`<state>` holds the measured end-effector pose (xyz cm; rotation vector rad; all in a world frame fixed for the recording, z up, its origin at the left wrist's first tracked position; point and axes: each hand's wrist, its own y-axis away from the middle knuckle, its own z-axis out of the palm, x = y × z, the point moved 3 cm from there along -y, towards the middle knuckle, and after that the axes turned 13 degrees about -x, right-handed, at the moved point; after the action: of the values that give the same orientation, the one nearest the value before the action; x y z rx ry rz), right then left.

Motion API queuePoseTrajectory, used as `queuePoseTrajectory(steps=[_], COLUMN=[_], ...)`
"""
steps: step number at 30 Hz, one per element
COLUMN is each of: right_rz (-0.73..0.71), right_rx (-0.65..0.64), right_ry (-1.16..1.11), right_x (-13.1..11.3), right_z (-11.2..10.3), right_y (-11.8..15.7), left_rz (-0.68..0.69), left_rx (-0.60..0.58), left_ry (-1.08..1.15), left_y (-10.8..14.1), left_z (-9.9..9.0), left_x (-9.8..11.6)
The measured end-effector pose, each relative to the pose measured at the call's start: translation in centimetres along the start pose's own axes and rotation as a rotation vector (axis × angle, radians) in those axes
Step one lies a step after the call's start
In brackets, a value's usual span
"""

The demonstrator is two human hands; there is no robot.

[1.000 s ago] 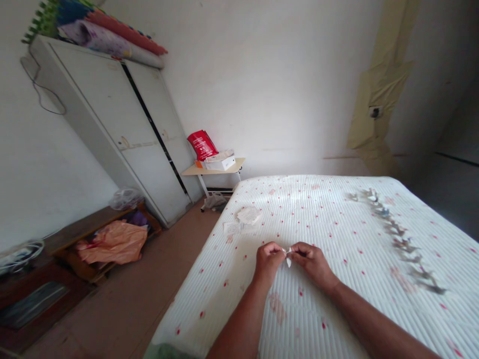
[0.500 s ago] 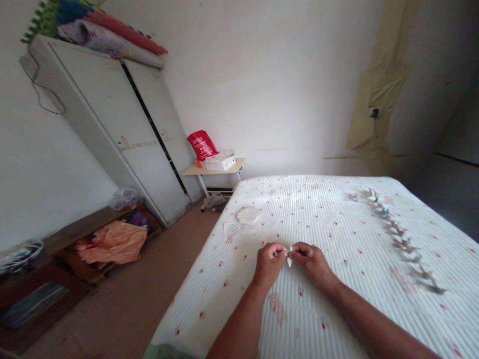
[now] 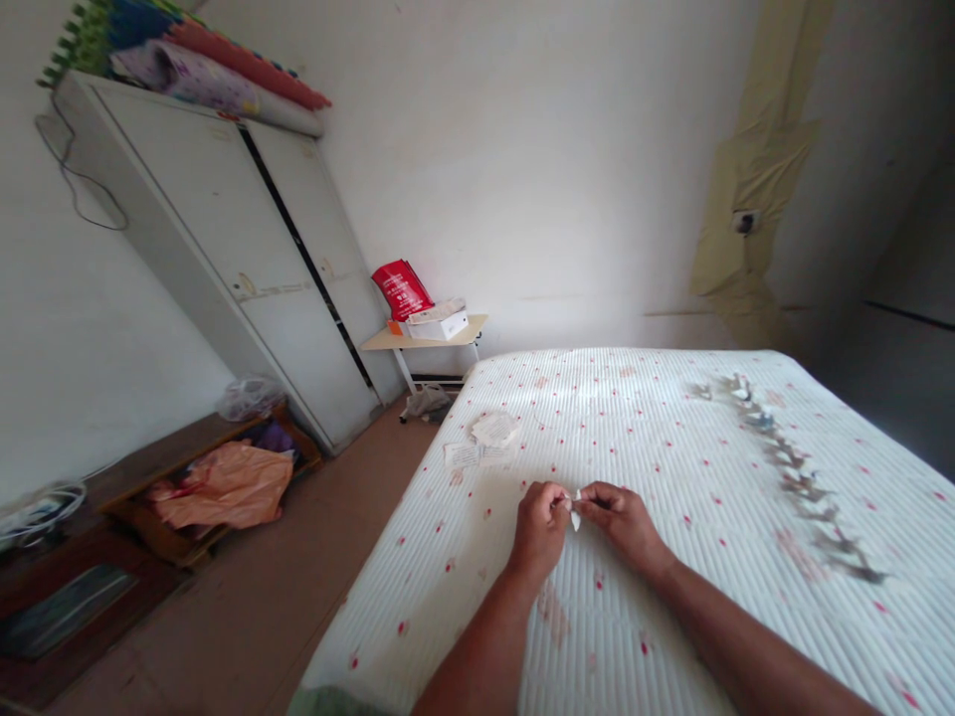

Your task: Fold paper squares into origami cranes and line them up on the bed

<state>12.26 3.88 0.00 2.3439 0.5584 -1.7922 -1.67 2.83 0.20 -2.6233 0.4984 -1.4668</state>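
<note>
The paper [image 3: 576, 520] sits just right of and below the frame's centre, long axis running roughly up-down, tip pointing down. Left hand [image 3: 541, 522] and right hand [image 3: 624, 518] pinch it from opposite sides, fingertips closed, equally near, over the bed [image 3: 642, 587].

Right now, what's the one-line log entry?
left hand: pinching white paper | right hand: pinching same paper | bed: paper scraps at left, row of small figures at right

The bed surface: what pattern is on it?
The bed surface is ribbed white with scattered red spots, best seen in the head view.
</note>
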Motion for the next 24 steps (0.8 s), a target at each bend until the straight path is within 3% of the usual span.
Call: queuePoseTrajectory(steps=[5, 14, 21, 24], right_rz=[0.031, 0.069, 0.154, 0.181], right_rx=[-0.017, -0.001, 0.072, 0.072], right_ry=[0.02, 0.114, 0.407, 0.547], right_x=[0.5, -0.1, -0.2, -0.3], right_z=[0.0, -0.2, -0.8, -0.9], right_y=[-0.1, 0.0, 0.3, 0.5], left_rz=[-0.079, -0.185, -0.214, -0.229], left_rx=[-0.085, -0.136, 0.013, 0.013], left_ry=[0.154, 0.413, 0.31, 0.286], left_y=[-0.2, -0.3, -0.4, -0.3], left_z=[0.1, 0.2, 0.0, 0.0], left_x=[-1.0, -1.6, -1.8, -2.0])
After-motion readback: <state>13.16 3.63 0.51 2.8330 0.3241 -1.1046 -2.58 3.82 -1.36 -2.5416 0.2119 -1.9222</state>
